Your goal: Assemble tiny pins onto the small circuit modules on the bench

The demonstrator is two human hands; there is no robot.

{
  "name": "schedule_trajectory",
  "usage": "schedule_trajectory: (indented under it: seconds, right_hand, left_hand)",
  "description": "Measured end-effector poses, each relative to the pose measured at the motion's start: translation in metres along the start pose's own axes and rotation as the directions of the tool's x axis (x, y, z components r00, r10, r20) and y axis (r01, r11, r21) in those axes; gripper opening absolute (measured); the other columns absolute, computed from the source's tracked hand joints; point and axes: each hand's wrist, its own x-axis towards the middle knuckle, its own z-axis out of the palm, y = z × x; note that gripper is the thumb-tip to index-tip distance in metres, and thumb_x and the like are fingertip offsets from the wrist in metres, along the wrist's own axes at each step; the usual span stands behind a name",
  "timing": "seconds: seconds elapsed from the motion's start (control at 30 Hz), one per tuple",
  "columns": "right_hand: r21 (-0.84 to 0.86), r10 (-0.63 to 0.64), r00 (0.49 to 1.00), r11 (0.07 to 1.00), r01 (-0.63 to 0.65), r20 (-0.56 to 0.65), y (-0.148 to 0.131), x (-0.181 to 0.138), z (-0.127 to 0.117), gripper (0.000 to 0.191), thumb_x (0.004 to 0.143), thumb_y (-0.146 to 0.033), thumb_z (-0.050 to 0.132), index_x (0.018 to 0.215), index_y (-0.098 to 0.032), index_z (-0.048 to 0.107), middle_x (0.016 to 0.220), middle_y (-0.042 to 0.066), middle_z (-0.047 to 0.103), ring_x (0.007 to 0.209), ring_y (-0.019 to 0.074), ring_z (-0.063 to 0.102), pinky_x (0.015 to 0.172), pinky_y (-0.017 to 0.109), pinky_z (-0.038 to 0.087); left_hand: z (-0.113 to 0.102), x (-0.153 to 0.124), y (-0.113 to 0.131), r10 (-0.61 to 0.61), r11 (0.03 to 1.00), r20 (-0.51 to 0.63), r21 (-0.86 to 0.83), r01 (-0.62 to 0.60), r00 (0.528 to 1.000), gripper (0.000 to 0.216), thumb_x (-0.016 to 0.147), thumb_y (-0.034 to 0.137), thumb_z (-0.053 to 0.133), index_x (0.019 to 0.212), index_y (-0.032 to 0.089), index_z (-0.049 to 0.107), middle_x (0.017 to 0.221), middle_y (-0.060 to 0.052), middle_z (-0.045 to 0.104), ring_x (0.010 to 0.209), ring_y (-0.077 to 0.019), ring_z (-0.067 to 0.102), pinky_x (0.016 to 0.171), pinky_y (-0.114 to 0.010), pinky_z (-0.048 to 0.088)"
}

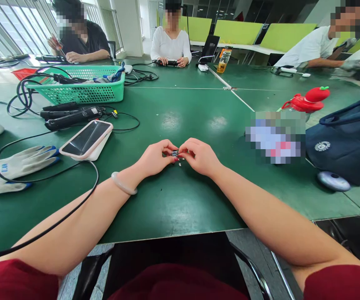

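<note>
My left hand [158,157] and my right hand [199,155] meet over the green table [164,204], fingertips close together. Between them is a small silver and dark metallic part [175,153], too small to name. The left thumb and fingers pinch it from one side. My right thumb and index finger are closed at its other side. A tiny whitish bit [180,164] lies on the table just below the fingertips. A pale bangle circles my left wrist.
At left lie a phone [88,137], a white work glove [20,166], black handheld tools [73,116] and cables; behind them stands a green basket [83,93]. At right are a dark blue bag [345,137] and a red-lidded bottle [304,102]. Several people sit around the table.
</note>
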Motion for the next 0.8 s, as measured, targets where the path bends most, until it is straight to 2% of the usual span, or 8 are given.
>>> schedule_trajectory:
  seconds: [0.1, 0.2, 0.27, 0.47, 0.67, 0.8]
  right_hand:
    - [0.014, 0.064, 0.993, 0.998, -0.065, 0.104, 0.005, 0.0, -0.006, 0.006, 0.08, -0.014, 0.063, 0.078, -0.019, 0.066, 0.081, 0.0, 0.058, 0.062, 0.0101, 0.048, 0.064, 0.025, 0.039]
    - [0.006, 0.084, 0.951, 0.996, -0.09, 0.298, 0.012, -0.001, -0.008, 0.008, 0.076, -0.016, 0.07, 0.083, -0.02, 0.07, 0.087, 0.0, 0.06, 0.064, 0.0098, 0.049, 0.066, 0.025, 0.04]
    - [0.004, 0.096, 0.934, 0.995, -0.104, 0.343, 0.015, -0.001, -0.008, 0.01, 0.076, -0.016, 0.07, 0.085, -0.021, 0.071, 0.089, 0.0, 0.06, 0.067, 0.0103, 0.051, 0.068, 0.025, 0.041]
    - [-0.009, 0.11, 0.938, 0.994, -0.113, 0.329, 0.015, 0.0, -0.004, 0.004, 0.078, -0.017, 0.07, 0.075, -0.02, 0.07, 0.086, 0.0, 0.061, 0.073, 0.0114, 0.055, 0.071, 0.025, 0.041]
    - [-0.03, 0.074, 0.94, 0.997, -0.068, 0.332, 0.013, 0.0, -0.003, 0.004, 0.08, -0.018, 0.069, 0.082, -0.021, 0.07, 0.089, 0.0, 0.062, 0.075, 0.0117, 0.056, 0.072, 0.025, 0.041]
    - [-0.053, 0.069, 0.936, 0.997, -0.054, 0.345, 0.012, -0.001, 0.0, 0.007, 0.082, -0.016, 0.066, 0.076, -0.019, 0.067, 0.085, 0.0, 0.06, 0.074, 0.0112, 0.055, 0.069, 0.024, 0.04]
  left_hand:
    - [0.0, 0.001, -0.002, -0.021, 0.997, -0.058, 0.079, 0.025, 0.998, 0.021, 0.073, 0.026, 0.068, 0.092, 0.019, 0.062, 0.083, -0.002, 0.07, 0.078, -0.016, 0.064, 0.077, -0.031, 0.049]
    - [-0.001, 0.002, -0.004, -0.039, 0.99, -0.078, 0.13, 0.048, 0.996, 0.022, 0.073, 0.026, 0.067, 0.094, 0.02, 0.062, 0.084, -0.001, 0.071, 0.078, -0.0163, 0.065, 0.076, -0.032, 0.049]
    - [-0.001, 0.002, -0.004, -0.036, 0.988, -0.079, 0.148, 0.047, 0.996, 0.022, 0.074, 0.027, 0.067, 0.094, 0.02, 0.062, 0.084, -0.001, 0.071, 0.078, -0.0165, 0.065, 0.076, -0.032, 0.049]
    - [-0.002, 0.001, -0.002, -0.041, 0.985, -0.066, 0.166, 0.051, 0.997, 0.021, 0.074, 0.026, 0.067, 0.094, 0.021, 0.062, 0.085, -0.001, 0.071, 0.079, -0.0165, 0.065, 0.077, -0.032, 0.05]
    - [-0.002, 0.0, -0.001, -0.041, 0.982, -0.05, 0.183, 0.049, 0.998, 0.02, 0.074, 0.025, 0.066, 0.093, 0.021, 0.063, 0.087, -0.002, 0.071, 0.08, -0.0165, 0.065, 0.077, -0.032, 0.05]
    - [-0.003, 0.0, 0.0, -0.044, 0.98, -0.049, 0.19, 0.052, 0.998, 0.02, 0.074, 0.027, 0.066, 0.093, 0.021, 0.063, 0.087, -0.002, 0.071, 0.08, -0.0172, 0.065, 0.077, -0.032, 0.05]
